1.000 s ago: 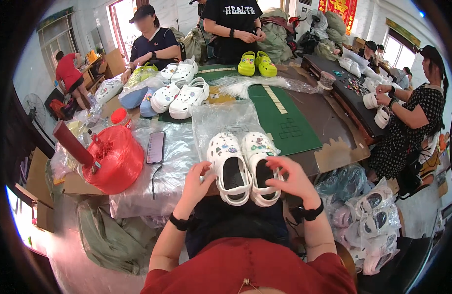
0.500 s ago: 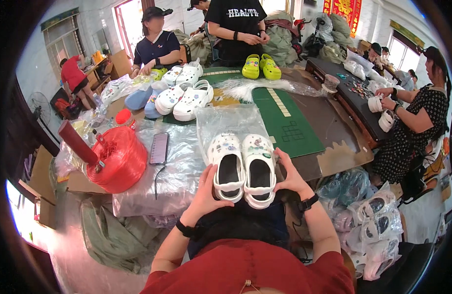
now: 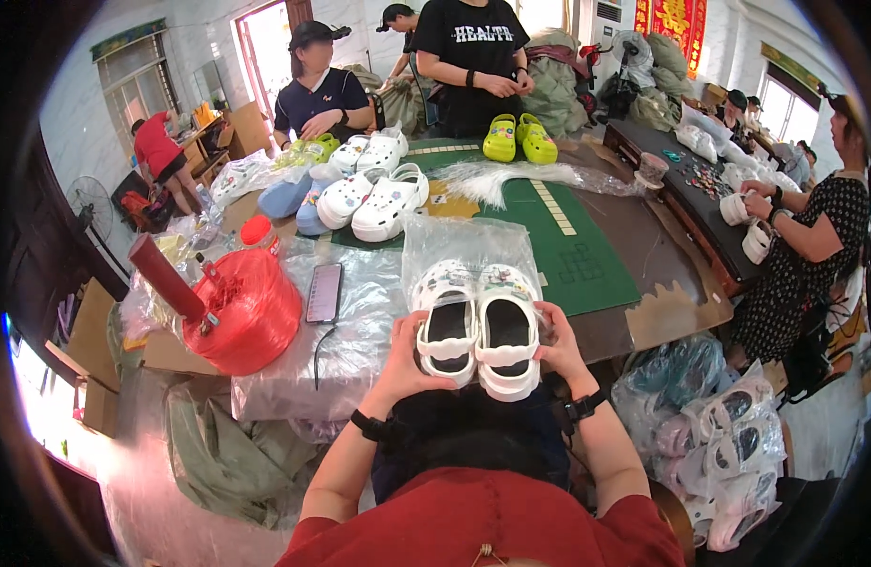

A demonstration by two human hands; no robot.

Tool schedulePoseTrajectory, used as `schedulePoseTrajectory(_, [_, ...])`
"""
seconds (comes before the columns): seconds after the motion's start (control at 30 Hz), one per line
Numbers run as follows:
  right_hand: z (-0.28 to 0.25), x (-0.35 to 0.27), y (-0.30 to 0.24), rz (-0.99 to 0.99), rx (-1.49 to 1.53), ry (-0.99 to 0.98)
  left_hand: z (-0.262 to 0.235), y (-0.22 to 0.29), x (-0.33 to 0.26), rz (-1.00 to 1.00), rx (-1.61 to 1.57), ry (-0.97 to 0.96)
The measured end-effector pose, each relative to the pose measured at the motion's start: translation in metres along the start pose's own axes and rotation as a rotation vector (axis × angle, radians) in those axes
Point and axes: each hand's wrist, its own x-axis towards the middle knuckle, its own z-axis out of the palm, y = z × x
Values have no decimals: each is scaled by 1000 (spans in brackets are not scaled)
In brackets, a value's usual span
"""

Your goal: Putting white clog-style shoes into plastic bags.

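Side by side above the near table edge is a pair of white clogs, a left clog (image 3: 442, 365) and a right clog (image 3: 509, 384), with charms on their toes, black insoles and heel straps toward me. My left hand (image 3: 409, 364) grips the outer side of the left clog, thumb at its heel. Around the outer side of the right clog my right hand (image 3: 562, 352) is closed. The toes lie at the near end of a clear plastic bag (image 3: 473, 240); how far they sit inside it I cannot tell.
Left of me are a red twine roll (image 3: 246, 317), a phone (image 3: 325, 293) and a red-lidded jar (image 3: 258, 233). Farther back stand decorated white clogs (image 3: 390, 208), blue clogs (image 3: 286, 192) and lime clogs (image 3: 534, 142). Bagged clogs (image 3: 738, 444) hang at right. Several people work around.
The clogs in my hands have moved slightly away from me, farther over the clear bag. My right hand's grip has shifted forward a little. The whole view has swung slightly left.
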Motion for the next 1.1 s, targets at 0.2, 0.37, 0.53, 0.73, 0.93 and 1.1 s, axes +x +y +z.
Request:
schedulePoseTrajectory(0.2, [13, 3, -1, 24, 308, 95, -2, 5, 11, -41, -47, 26])
schedulePoseTrajectory(0.37, [17, -3, -15, 61, 140, 61, -1, 9, 7, -158, -210, 76])
schedulePoseTrajectory(0.53, [30, -9, -37, 65, -380, 197, 1, 19, 6, -385, 88, 283])
schedulePoseTrajectory(0.73, [36, -21, -41, 13, -578, 340, 9, 10, -8, -334, 206, 332])
schedulePoseTrajectory(0.93, [59, -44, -74, -191, -961, 135, 7, 14, -14, -222, 128, 194])
schedulePoseTrajectory(1.1, [55, -30, -39, -120, -828, 337, 5, 21, -6, -297, 134, 165])
